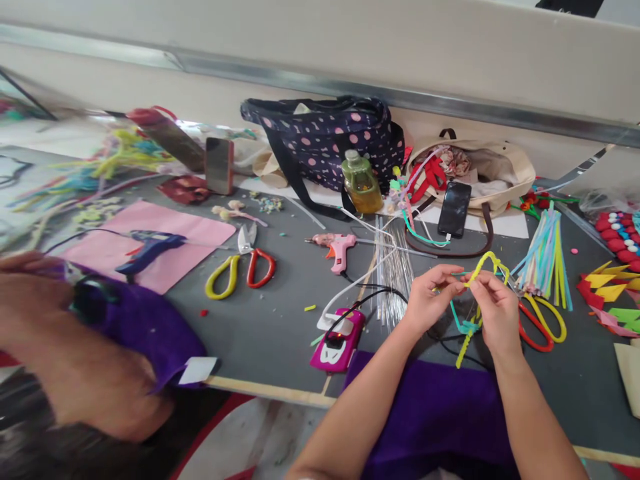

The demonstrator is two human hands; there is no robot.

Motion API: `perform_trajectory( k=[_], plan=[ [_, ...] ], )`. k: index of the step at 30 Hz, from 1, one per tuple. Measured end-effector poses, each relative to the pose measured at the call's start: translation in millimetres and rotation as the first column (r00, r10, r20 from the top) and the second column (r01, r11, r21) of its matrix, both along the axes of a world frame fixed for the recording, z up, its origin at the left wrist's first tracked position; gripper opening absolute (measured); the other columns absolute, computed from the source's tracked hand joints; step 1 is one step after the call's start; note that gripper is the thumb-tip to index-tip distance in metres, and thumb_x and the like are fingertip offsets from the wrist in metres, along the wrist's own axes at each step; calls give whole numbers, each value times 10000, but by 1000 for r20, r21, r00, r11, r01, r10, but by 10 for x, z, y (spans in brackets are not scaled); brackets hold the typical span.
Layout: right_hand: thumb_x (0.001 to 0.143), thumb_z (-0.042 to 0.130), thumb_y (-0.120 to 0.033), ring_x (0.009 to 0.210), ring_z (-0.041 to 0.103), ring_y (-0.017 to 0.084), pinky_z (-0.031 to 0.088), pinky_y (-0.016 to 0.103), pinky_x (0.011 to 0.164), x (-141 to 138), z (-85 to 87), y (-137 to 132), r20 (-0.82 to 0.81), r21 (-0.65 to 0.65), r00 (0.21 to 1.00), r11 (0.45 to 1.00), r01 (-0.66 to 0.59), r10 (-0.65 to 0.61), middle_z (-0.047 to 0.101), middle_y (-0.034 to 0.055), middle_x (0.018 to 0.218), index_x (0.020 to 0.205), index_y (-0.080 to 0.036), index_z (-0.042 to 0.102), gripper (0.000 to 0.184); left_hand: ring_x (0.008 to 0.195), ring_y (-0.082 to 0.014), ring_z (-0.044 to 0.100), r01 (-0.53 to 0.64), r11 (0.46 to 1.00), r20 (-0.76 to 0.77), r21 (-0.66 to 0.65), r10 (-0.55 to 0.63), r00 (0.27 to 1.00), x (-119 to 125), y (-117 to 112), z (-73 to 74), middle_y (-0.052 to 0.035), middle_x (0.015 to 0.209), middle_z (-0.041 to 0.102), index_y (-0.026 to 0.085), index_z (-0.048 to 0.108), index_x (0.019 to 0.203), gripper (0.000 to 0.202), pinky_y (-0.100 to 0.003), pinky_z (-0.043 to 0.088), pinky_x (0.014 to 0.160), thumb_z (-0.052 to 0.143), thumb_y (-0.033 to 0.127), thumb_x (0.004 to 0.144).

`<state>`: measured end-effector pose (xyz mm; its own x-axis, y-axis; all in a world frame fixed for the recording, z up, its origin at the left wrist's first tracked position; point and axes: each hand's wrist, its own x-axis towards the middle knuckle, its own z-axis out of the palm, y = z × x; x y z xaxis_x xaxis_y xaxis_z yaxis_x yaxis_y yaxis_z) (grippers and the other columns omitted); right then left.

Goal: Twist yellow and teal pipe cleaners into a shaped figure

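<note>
**Yellow stem pinched between both hands**

The left hand (431, 297) and right hand (496, 312) met above the grey felt-topped table (280, 320). Each was closed in a fingertip pinch on the yellow fuzzy pipe cleaner (480, 265), just below its loop. This looked like a twisting step. Further shaping would call for a firm hold at the crossing while the tail hung below.

Head camera faces forward and down — close over the hands (433, 297).
</note>
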<state>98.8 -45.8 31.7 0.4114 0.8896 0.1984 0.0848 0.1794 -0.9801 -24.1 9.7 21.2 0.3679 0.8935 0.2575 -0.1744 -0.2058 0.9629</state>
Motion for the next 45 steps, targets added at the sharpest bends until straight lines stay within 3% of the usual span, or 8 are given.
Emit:
perform_trajectory(
  k=[3,5,8,10,16,32,38,45],
  plan=[
    [827,650,-373,853,629,192,513,318,764,3,-22,20,-9,5,998,998,55,-55,659,46,894,803,-194,667,181,748,-162,649,-157,968,-51,197,170,984,11,-6,-1,-49,808,708,178,691,893,160,-293,514,719,690,319,817],
    [824,659,-372,816,624,177,520,303,725,1,-26,26,-17,4,997,997,75,-75,639,39,886,783,-192,663,185,842,-183,627,-267,869,-90,415,332,939,4,-23,24,-61,884,703,197,704,804,102,-324,490,774,703,298,807],
    [830,655,-371,744,607,151,525,282,656,-17,-12,17,-7,12,996,996,86,-86,619,32,889,770,-188,656,192,786,-170,582,-288,730,-130,619,457,880,-9,-58,57,-45,811,679,222,725,811,38,-314,456,727,699,250,810],
    [837,646,-373,707,589,141,524,273,611,-35,10,2,33,18,994,995,102,-102,613,33,892,773,-187,653,197,716,-149,568,-259,715,-123,650,435,892,-5,-79,54,-30,749,668,217,726,846,49,-291,448,673,680,215,826],
    [874,601,-342,746,595,161,546,277,566,-74,81,-51,143,80,982,990,114,-125,618,63,940,816,-193,672,175,724,-132,629,-254,791,-29,557,324,946,39,-104,-6,-38,795,706,199,721,894,90,-253,498,653,664,162,836],
    [906,538,-202,1000,638,213,581,368,801,-71,1,-83,397,171,911,984,42,-108,638,85,1097,1057,-246,706,230,682,-134,633,-273,897,-40,347,305,952,17,-122,86,-47,762,706,182,721,806,62,-240,511,601,674,218,824],
    [928,491,-188,1094,622,217,568,383,870,-100,-14,-73,447,200,890,980,4,-95,625,82,1185,1124,-290,696,302,638,-125,640,-260,964,-14,50,261,965,13,-155,125,-31,732,710,171,721,779,87,-227,511,614,674,240,803],
    [937,501,-223,1127,611,222,523,427,958,-90,9,-30,498,146,864,989,6,-79,656,96,1179,1139,-250,669,263,610,-130,630,-230,936,66,-266,256,964,34,-144,125,-29,679,703,152,726,736,120,-229,505,603,734,271,722]
  ],
)
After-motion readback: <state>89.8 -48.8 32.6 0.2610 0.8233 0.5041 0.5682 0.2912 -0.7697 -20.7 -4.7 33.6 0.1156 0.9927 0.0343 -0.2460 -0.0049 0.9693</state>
